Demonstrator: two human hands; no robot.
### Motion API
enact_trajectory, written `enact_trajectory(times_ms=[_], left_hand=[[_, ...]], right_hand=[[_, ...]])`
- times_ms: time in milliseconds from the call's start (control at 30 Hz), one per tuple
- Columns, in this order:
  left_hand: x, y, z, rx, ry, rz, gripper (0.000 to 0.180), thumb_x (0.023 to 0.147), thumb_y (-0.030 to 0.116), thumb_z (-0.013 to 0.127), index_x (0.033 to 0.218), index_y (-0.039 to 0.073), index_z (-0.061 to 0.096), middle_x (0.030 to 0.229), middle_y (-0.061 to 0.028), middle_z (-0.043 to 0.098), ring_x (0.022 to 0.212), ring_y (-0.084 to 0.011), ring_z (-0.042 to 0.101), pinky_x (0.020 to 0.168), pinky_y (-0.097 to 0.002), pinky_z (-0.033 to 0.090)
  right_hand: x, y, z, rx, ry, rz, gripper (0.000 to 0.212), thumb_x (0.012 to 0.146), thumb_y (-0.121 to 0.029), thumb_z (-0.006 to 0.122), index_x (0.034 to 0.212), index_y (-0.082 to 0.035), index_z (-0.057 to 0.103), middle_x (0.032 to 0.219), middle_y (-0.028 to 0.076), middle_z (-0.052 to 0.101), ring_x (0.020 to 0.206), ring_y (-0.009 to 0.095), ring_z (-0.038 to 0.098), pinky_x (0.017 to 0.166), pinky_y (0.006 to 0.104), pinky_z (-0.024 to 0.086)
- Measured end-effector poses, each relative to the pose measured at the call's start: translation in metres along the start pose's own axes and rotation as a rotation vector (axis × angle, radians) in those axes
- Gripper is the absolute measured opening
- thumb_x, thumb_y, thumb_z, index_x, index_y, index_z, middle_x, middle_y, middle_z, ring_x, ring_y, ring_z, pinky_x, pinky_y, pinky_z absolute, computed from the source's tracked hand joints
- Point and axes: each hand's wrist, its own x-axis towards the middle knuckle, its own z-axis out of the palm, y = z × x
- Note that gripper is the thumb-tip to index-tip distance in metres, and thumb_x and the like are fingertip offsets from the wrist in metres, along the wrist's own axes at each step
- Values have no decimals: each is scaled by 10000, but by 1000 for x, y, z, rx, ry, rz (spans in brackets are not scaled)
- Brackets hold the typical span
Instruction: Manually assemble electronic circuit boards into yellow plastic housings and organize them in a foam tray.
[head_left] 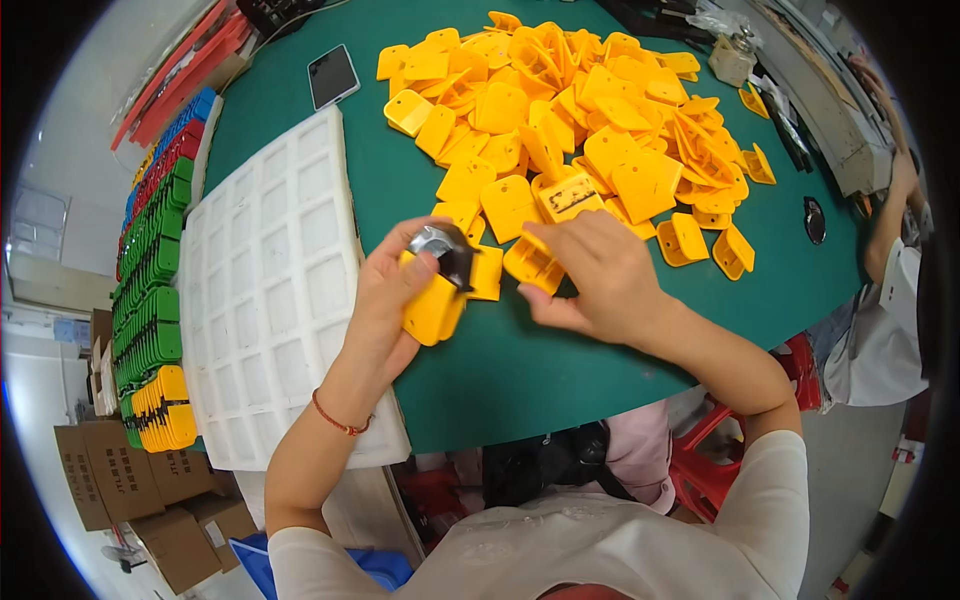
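Observation:
My left hand (pixel 378 300) is closed round a yellow plastic casing (pixel 432 314). A black part (pixel 459 262) sits at the casing's upper end, with a shiny silver round piece (pixel 432 240) beside my thumb. To the right, my right hand (pixel 612 282) pinches a second yellow casing (pixel 532 266) between thumb and forefinger; its ribbed inside shows. Just beyond my hands a large heap of similar yellow casings (pixel 500 107) covers the table. One casing (pixel 572 197) near my right fingers bears dark marks on its face.
A white gridded foam tray (pixel 262 300) lies left on the green table (pixel 520 380). Left of it stand rows of green pieces (pixel 150 325) and yellow ones (pixel 163 408). A phone (pixel 333 76) lies at the back, cardboard boxes (pixel 120 470) lower left. A person's arm (pixel 888 225) shows at right.

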Motion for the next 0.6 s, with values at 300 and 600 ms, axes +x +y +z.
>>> enact_trajectory(times_ms=[300,600], left_hand=[[-7,-2,11,294,-188,-70,535,630,-18,782,1092,-13,511,980,-122,644,896,-149,620,805,-238,491],[-9,-7,17,319,-140,22,549,649,57,798,1091,-32,485,930,-116,652,873,-133,621,769,-227,494]], right_hand=[[7,2,-12,721,217,590,269,904,-167,496,720,14,572,488,36,474,447,73,476,425,230,368],[-4,-10,-1,736,40,479,241,905,-163,488,794,12,612,495,46,527,428,103,514,416,238,385]])
